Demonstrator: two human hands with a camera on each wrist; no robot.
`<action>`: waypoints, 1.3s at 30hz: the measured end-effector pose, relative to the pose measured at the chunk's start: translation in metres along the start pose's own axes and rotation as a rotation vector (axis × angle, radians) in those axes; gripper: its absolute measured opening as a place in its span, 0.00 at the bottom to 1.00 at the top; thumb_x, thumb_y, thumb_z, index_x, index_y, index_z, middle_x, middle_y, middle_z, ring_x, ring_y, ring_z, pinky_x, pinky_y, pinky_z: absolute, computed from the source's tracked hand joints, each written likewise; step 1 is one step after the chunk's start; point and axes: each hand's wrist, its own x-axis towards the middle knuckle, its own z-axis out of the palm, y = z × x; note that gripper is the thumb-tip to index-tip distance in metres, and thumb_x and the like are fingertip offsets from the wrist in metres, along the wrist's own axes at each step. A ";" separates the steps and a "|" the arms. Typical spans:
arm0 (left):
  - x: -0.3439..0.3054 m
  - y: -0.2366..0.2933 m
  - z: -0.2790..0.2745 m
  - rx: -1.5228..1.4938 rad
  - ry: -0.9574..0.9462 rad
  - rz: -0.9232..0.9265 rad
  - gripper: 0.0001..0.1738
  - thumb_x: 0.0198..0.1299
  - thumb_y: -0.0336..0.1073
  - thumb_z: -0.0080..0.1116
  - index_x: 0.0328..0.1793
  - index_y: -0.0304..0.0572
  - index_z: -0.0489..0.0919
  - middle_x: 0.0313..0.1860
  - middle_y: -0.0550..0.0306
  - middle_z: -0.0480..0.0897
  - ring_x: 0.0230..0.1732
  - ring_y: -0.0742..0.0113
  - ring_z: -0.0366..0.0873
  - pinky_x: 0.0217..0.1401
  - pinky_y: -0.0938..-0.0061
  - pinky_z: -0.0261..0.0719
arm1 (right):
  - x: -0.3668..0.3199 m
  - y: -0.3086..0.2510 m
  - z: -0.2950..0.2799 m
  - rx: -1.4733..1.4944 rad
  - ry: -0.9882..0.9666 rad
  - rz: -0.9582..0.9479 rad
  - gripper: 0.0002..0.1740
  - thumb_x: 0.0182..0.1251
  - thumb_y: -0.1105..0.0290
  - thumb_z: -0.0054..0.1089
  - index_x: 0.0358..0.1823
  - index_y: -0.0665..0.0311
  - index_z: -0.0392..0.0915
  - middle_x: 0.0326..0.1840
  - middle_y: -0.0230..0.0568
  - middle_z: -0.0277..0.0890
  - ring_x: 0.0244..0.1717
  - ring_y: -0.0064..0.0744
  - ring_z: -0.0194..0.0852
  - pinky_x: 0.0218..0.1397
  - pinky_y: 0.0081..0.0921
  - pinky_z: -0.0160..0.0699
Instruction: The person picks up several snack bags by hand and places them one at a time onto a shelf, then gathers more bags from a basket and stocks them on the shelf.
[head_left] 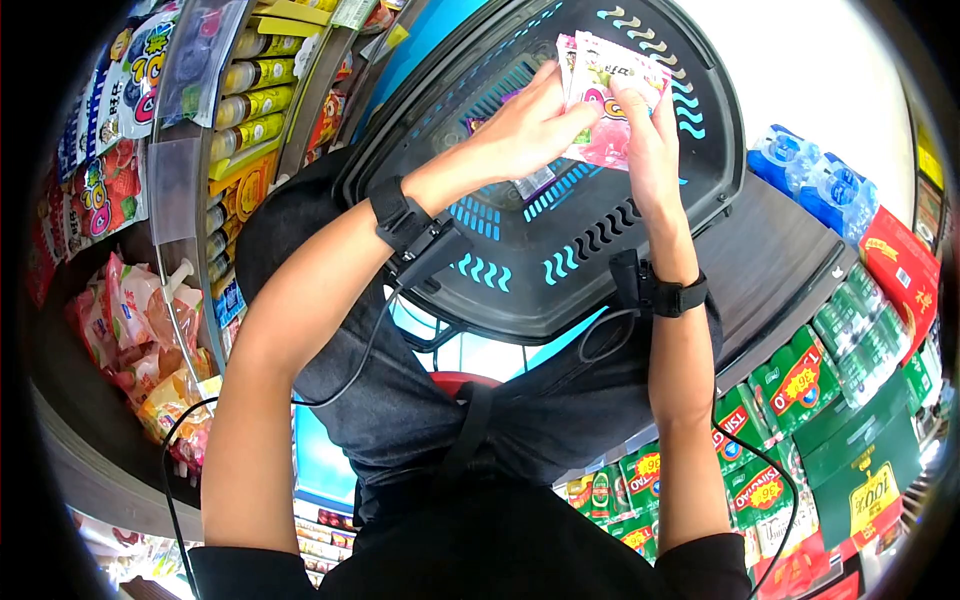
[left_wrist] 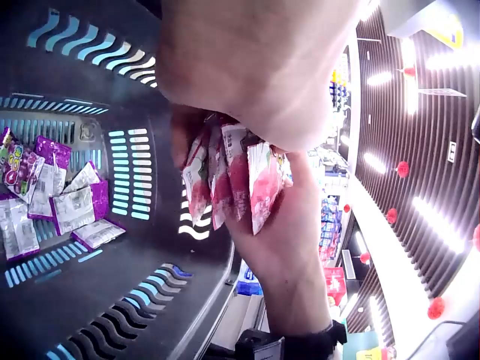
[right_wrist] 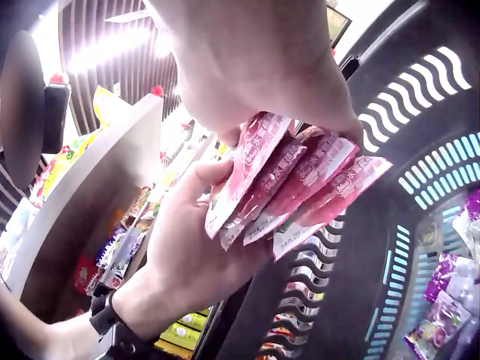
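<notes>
Several pink gummy candy packets [head_left: 608, 148] are held together in a fanned stack above the black shopping basket [head_left: 480, 260]. My left hand [head_left: 530, 125] grips the stack from the left side, thumb across its front. From the right, my right hand [head_left: 650, 150] pinches the same packets with its thumb on the printed face. In the right wrist view the lower ends of the packets [right_wrist: 300, 180] spread apart between both hands. Purple-edged candy packets [left_wrist: 71, 206] lie loose on the basket floor, some with their silvery backs up.
Shelves with hanging candy bags [head_left: 115, 190] and yellow tubes [head_left: 255, 105] stand on the left, above a bin of pink bags [head_left: 140, 310]. To the right are blue-wrapped bottles [head_left: 815, 175] and green beer packs [head_left: 800, 380]. The basket stands in front of the person's knees.
</notes>
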 end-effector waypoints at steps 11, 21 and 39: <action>0.002 -0.005 -0.001 0.003 -0.062 -0.043 0.26 0.66 0.44 0.51 0.66 0.38 0.71 0.67 0.43 0.67 0.70 0.50 0.62 0.70 0.62 0.63 | 0.000 -0.004 -0.011 0.104 -0.176 0.133 0.28 0.65 0.72 0.64 0.63 0.68 0.63 0.55 0.41 0.76 0.53 0.25 0.75 0.56 0.24 0.75; 0.004 -0.008 -0.003 -0.082 -0.104 -0.001 0.29 0.63 0.45 0.56 0.66 0.35 0.71 0.65 0.45 0.68 0.69 0.51 0.64 0.70 0.65 0.64 | 0.002 -0.007 -0.012 0.064 -0.161 0.153 0.22 0.67 0.71 0.63 0.59 0.68 0.68 0.51 0.39 0.78 0.49 0.24 0.78 0.52 0.23 0.78; 0.002 0.016 -0.008 0.022 0.077 0.081 0.47 0.63 0.39 0.56 0.80 0.41 0.38 0.68 0.30 0.66 0.69 0.43 0.68 0.71 0.62 0.63 | 0.007 -0.003 -0.017 0.225 -0.162 0.149 0.46 0.67 0.70 0.63 0.77 0.65 0.39 0.63 0.49 0.68 0.62 0.32 0.70 0.64 0.28 0.72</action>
